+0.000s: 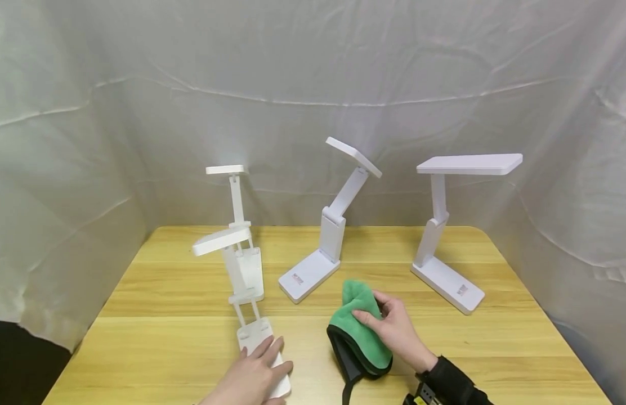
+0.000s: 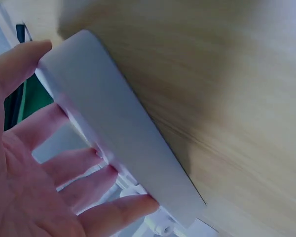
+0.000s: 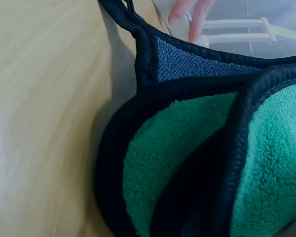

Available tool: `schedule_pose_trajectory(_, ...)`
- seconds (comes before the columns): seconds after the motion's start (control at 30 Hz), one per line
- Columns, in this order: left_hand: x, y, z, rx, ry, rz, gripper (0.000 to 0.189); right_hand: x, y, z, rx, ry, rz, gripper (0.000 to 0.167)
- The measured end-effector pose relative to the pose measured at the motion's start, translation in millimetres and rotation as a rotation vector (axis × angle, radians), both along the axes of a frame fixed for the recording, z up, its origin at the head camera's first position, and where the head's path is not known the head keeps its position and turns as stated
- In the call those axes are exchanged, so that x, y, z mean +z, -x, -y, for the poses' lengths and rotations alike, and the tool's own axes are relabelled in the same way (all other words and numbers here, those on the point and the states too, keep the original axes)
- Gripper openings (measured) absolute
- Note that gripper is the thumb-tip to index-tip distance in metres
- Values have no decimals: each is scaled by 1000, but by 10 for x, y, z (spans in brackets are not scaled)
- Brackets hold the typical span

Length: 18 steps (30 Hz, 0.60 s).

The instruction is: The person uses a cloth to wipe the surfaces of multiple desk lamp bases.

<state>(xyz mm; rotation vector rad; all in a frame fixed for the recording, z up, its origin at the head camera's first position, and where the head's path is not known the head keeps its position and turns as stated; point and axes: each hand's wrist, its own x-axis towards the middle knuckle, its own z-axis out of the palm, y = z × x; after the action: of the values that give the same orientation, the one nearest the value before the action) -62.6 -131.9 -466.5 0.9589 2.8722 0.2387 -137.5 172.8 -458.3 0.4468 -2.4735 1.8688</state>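
Note:
Toward the table's front, my left hand [image 1: 253,372] lies over the base of a white folding desk lamp [image 1: 256,332]. Its fingers are spread, and in the left wrist view the fingertips touch the top edge of the lamp base [image 2: 103,103], the thumb at its end. My right hand [image 1: 398,329] pinches a folded green cloth [image 1: 365,334] with black edging between thumb and fingers. The cloth hangs down to the wooden tabletop, its dark grey side partly showing, with a black loop at its lower corner. In the right wrist view the cloth [image 3: 271,163] covers most of the right hand.
Behind the held lamp stands another white lamp [image 1: 251,270], partly overlapped by it. A third lamp [image 1: 333,230] with a tilted head stands at the middle back, and a fourth [image 1: 447,281] at the right. Pale curtains [image 1: 313,67] surround the wooden table [image 1: 166,337].

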Motion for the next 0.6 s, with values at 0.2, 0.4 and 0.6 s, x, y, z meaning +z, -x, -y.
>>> schedule_pose_trajectory(0.2, -57, -53, 464, 41, -73, 18, 63, -9, -16, 81, 49, 8, -14, 37)
schedule_pose_trajectory(0.4, -12, -33, 945, 160, -131, 35, 76, -25, -41, 144, 91, 17, -15, 36)
schedule_pose_trajectory(0.6, -9, 192, 1358, 286, -111, -60, 79, -39, -76, 194, 140, 20, -32, 36)
